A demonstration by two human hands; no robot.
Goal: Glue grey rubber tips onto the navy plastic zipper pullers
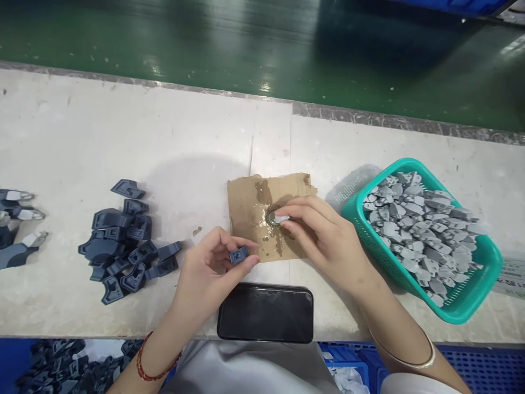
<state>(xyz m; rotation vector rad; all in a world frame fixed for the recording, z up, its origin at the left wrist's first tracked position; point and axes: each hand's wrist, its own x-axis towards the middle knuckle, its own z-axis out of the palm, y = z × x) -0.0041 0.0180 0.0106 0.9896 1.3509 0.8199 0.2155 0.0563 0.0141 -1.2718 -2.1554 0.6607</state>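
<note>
My left hand (213,262) pinches a small dark blue plastic part (239,255) between thumb and fingers, just left of a torn piece of brown cardboard (246,197). My right hand (324,235) rests on the cardboard and holds a small light grey piece (280,219) down against a shiny wet patch of grease or glue (268,230) in its middle. A teal plastic basket (484,273) full of light grey pieces (422,235) stands just right of my right hand.
A pile of dark blue plastic parts (127,241) lies at the left, with several assembled blue-and-grey parts (16,224) at the far left edge. A black phone (265,313) lies face up at the table's near edge. Blue crates (471,366) sit below; a green conveyor belt (262,49) runs behind.
</note>
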